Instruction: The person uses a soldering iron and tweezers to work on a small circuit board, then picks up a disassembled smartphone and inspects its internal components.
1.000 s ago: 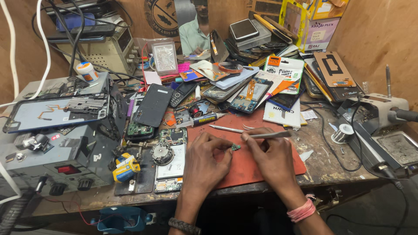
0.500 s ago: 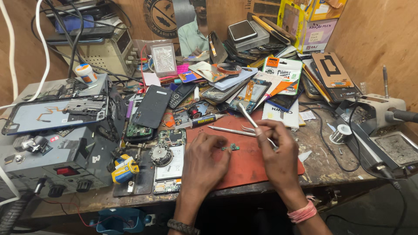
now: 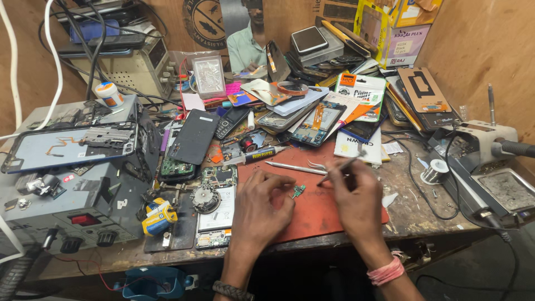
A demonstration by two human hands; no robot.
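While the left hand (image 3: 262, 209) is resting on the red mat (image 3: 329, 214) with its fingers curled loosely and grasping nothing that I can see, the tiny green circuit board (image 3: 297, 191) is lying flat on the mat just beside its fingertips. The right hand (image 3: 356, 195) is pinching a thin tool (image 3: 341, 166), tweezers or a probe (too slim to tell), with the tip angling down toward the board but apparently not touching it yet.

My take on doing this bit well: I'd be bracing the heel of the right hand on the mat so the tip isn't wobbling, and pinning the board's edge with a left fingertip so it isn't skating away. Something that small is going to flick off with any sideways push, so a light touch straight down is looking like the safer bet.

As for the bench (image 3: 412, 206), it's a scuffed wooden top that's absolutely packed. On the left a grey power supply (image 3: 67, 206) is sitting with an opened phone (image 3: 72, 146) lying on top, a yellow tape roll (image 3: 159, 216) is lying near the front edge, phones and parts are piling up at the back, and a soldering station (image 3: 490, 167) is sitting on the right. Plywood walls are boxing it all in.
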